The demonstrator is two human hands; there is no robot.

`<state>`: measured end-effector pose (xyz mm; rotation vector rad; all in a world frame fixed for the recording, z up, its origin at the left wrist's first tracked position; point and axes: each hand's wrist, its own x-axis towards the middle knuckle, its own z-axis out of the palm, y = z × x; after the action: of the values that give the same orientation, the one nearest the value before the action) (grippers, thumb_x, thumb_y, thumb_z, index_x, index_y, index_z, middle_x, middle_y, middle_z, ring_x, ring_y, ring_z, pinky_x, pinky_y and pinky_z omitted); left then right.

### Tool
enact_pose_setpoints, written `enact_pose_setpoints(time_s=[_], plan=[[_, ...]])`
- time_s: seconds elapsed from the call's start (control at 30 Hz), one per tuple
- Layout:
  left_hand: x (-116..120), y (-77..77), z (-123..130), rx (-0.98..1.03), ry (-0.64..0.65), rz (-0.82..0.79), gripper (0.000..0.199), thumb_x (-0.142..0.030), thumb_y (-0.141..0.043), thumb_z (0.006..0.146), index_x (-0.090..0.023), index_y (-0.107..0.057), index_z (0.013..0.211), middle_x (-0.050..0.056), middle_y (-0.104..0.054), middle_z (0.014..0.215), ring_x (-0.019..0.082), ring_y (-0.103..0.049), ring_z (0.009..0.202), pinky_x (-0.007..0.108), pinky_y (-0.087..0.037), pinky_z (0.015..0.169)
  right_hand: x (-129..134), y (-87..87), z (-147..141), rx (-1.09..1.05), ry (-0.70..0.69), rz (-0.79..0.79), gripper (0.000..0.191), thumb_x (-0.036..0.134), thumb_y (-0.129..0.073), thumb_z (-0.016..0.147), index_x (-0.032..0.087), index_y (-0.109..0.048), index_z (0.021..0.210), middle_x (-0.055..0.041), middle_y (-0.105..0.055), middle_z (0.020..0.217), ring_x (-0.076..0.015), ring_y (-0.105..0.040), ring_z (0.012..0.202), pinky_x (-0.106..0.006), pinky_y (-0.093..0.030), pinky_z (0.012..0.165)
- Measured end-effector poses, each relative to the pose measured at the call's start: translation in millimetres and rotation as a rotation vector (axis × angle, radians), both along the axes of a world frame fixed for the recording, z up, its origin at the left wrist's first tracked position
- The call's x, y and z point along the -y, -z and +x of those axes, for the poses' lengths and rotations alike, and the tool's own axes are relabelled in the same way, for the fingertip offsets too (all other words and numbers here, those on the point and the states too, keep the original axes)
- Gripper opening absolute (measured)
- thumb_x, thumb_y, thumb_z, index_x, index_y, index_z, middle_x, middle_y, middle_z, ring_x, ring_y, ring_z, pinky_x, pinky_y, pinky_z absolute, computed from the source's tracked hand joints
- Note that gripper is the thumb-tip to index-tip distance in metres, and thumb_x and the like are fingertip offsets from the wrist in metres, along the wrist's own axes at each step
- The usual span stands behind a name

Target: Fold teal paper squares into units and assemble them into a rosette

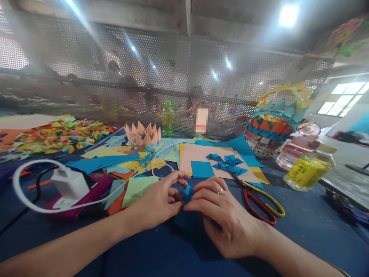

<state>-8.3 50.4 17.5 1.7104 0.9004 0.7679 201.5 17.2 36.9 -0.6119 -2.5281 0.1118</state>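
Between both hands, just above the blue tabletop, is a small folded piece of blue paper (188,192). My left hand (161,198) pinches its left side with curled fingers. From the right, my right hand (221,215), with a ring on one finger, grips the same paper with its fingertips. Part of the paper is hidden by the fingers. Beyond the hands, a blue paper square (201,169) lies on a pale pink sheet (188,154). Beside it sit several folded blue paper pieces (230,164).
Scissors (261,204) with red and yellow handles lie right of my hands. Bottles (309,169) and a paper basket (263,134) stand farther right. A charger (70,184) with a looping white cable sits on a purple power strip at left. Behind are a peach paper crown (142,134) and a green bottle (168,120).
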Motion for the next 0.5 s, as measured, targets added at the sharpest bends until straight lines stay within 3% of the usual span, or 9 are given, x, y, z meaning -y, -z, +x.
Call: enact_pose_setpoints(time_s=[0.13,0.27,0.37,0.43,0.5], plan=[[0.6,1.1,-0.8,-0.030,-0.015,0.019,0.050,-0.016,-0.056,0.068,-0.022,-0.044,0.116,0.005,-0.049,0.116,0.007,-0.052,0.062,0.021,-0.040,0.053,-5.3,-1.0,3.7,0.019,-0.018,0.000,0.033,0.001,-0.049,0.061,0.017,-0.058,0.089,-0.0043,-0.065,0.090,-0.0220,-0.055,0.096,-0.042,-0.037,0.092],[3.0,-2.4,-0.2,-0.086,-0.007,0.056,0.048,-0.016,-0.057,0.071,-0.021,-0.044,0.118,0.006,-0.051,0.117,0.007,-0.052,0.061,0.022,-0.041,0.051,-7.3,-1.2,5.4,0.079,-0.024,-0.062,0.035,0.001,-0.051,0.059,0.016,-0.058,0.089,-0.0052,-0.065,0.093,-0.0217,-0.055,0.098,-0.040,-0.037,0.092],[5.6,-4.3,-0.2,-0.157,-0.015,0.117,0.046,-0.014,-0.056,0.074,-0.021,-0.046,0.119,0.004,-0.055,0.107,0.010,-0.052,0.060,0.024,-0.040,0.049,-8.5,-0.9,7.1,0.132,-0.017,-0.111,0.031,0.001,-0.053,0.059,0.016,-0.060,0.086,-0.0053,-0.064,0.091,-0.0222,-0.054,0.098,-0.039,-0.037,0.093],[8.5,-4.8,-0.8,-0.205,-0.026,0.182,0.042,-0.010,-0.055,0.075,-0.021,-0.052,0.115,0.004,-0.056,0.104,0.014,-0.054,0.065,0.028,-0.043,0.055,-9.4,-1.4,9.1,0.164,0.002,-0.169,0.031,0.000,-0.055,0.061,0.016,-0.061,0.086,-0.0052,-0.063,0.090,-0.0224,-0.054,0.099,-0.038,-0.039,0.092],[12.2,-4.6,-1.3,-0.277,-0.012,0.352,0.037,-0.005,-0.053,0.075,-0.022,-0.058,0.107,0.006,-0.054,0.113,0.020,-0.057,0.086,0.035,-0.046,0.074,-10.6,-2.4,11.6,0.179,0.023,-0.255,0.032,-0.001,-0.057,0.062,0.016,-0.062,0.089,-0.0052,-0.062,0.092,-0.0219,-0.054,0.099,-0.036,-0.040,0.090]])
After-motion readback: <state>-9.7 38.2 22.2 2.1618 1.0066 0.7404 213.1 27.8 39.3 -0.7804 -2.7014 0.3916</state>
